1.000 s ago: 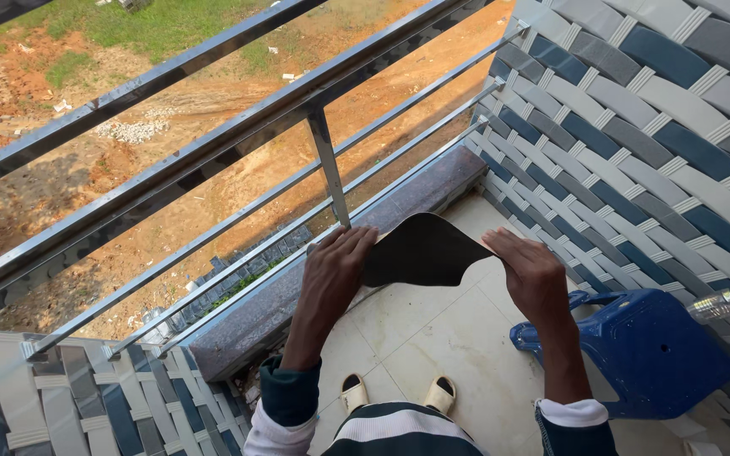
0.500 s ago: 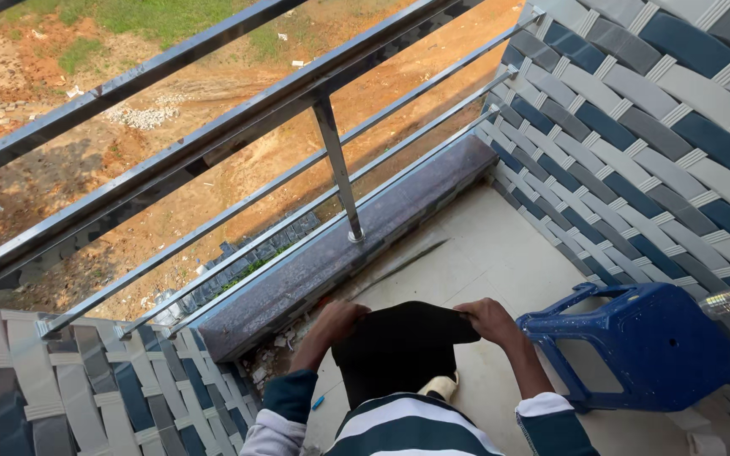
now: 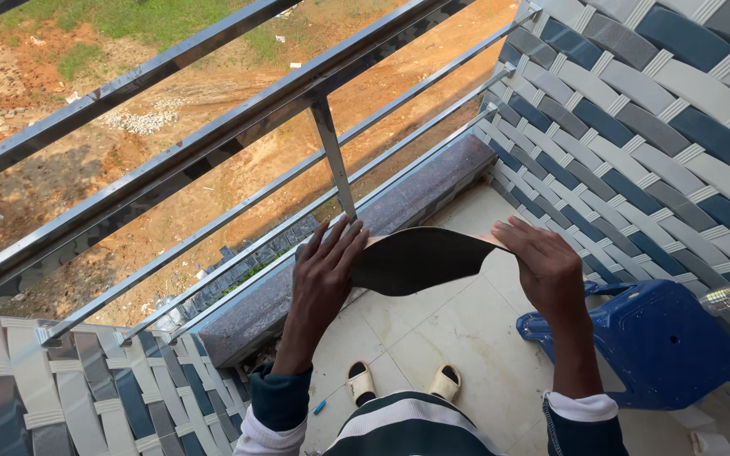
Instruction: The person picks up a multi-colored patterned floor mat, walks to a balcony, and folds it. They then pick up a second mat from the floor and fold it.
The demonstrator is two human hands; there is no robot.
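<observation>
While both hands (image 3: 323, 270) hold black sheet (image 3: 420, 260), blue stool (image 3: 648, 338) beside

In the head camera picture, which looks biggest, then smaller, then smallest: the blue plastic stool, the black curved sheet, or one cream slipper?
1. Blue plastic stool, biggest.
2. Black curved sheet, held up between the left hand and right hand; it is nearer the camera, so this rank is unsure.
3. Cream slipper, clearly smallest.

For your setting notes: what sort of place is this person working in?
Most likely an upper-floor balcony: a metal railing overlooks bare orange ground below, the floor is tiled, and a blue plastic stool stands beside a woven wall.
</observation>
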